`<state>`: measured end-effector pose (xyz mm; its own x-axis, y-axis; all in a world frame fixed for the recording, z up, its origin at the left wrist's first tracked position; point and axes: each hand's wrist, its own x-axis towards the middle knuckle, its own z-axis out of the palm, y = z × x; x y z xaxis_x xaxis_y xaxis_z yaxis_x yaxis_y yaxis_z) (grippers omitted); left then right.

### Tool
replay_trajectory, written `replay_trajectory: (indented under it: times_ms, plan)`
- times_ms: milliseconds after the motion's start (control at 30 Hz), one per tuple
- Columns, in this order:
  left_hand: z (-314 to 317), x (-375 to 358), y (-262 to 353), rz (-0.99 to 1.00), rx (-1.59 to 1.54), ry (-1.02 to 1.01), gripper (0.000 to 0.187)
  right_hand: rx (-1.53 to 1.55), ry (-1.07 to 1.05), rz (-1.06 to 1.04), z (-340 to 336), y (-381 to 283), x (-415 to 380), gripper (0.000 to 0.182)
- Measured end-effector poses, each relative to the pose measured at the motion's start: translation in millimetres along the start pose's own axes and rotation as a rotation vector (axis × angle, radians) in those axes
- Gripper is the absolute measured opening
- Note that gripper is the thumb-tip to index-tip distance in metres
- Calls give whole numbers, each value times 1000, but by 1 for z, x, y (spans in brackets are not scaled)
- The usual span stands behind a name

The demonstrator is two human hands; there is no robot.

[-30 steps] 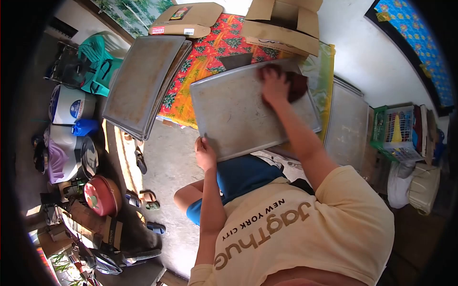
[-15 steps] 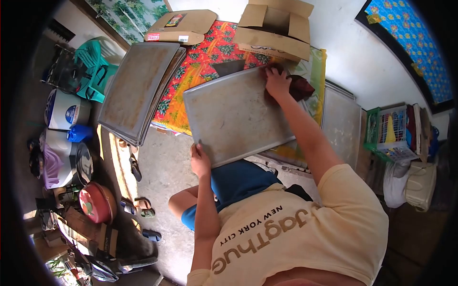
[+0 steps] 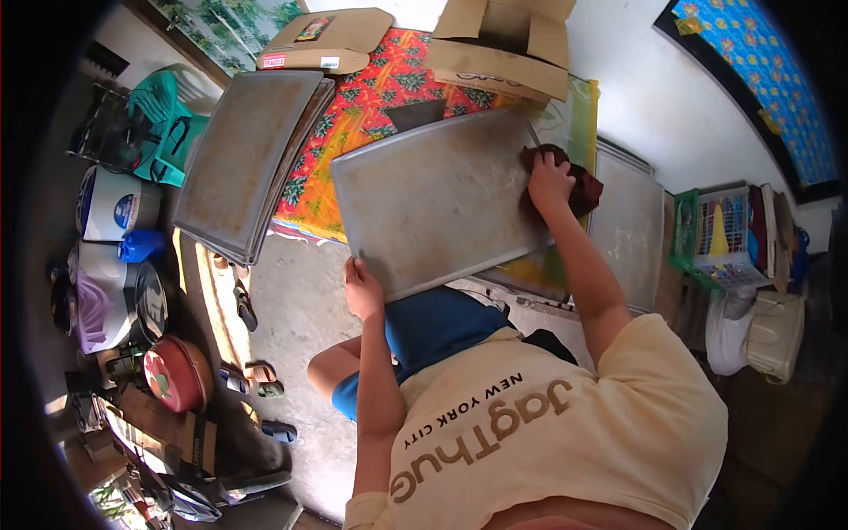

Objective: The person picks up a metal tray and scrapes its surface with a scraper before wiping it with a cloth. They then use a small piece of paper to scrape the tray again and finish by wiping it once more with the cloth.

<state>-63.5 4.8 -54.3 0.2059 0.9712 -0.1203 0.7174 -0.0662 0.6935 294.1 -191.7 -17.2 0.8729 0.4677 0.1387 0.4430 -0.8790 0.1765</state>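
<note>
A flat grey metal tray point(image 3: 433, 199) with a raised rim and brownish stains lies tilted over the front of the table, its near edge by my lap. My left hand point(image 3: 362, 290) grips the tray's near left corner, thumb on top. At the tray's right edge, my right hand point(image 3: 551, 181) is closed on a dark red cloth point(image 3: 585, 192), which is pressed against the rim. Part of the cloth hangs past the edge.
A stack of similar trays point(image 3: 247, 159) leans at the table's left, more trays point(image 3: 625, 234) at its right. Two cardboard boxes point(image 3: 331, 40) point(image 3: 503, 53) sit at the back of the patterned tablecloth point(image 3: 305, 190). Baskets point(image 3: 720, 234) stand far right, slippers point(image 3: 245, 305) on the floor.
My right hand has moved with the cloth from the tray's far edge down and right to its right edge. My left hand still holds the near left corner.
</note>
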Motion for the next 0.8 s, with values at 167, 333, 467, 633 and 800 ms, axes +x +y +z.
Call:
replay_trajectory:
  times_ms: [167, 333, 467, 633, 800]
  plan:
    - [-3, 1, 3, 14, -1, -16, 39, -25, -21, -126, -22, 46, -73, 31]
    - [-7, -1, 8, 45, -50, -1, 41, -57, -304, -200, -54, 76, -92, 24]
    - [-5, 0, 3, 39, -48, 4, 42, -42, -686, -124, -93, 94, -61, 25]
    - [-2, 2, -5, 60, -65, -18, 45, 119, -304, 22, -120, 107, 1, 30]
    - [-8, 2, -2, -14, 25, -131, 43, 180, 20, -12, -92, 85, 65, 36]
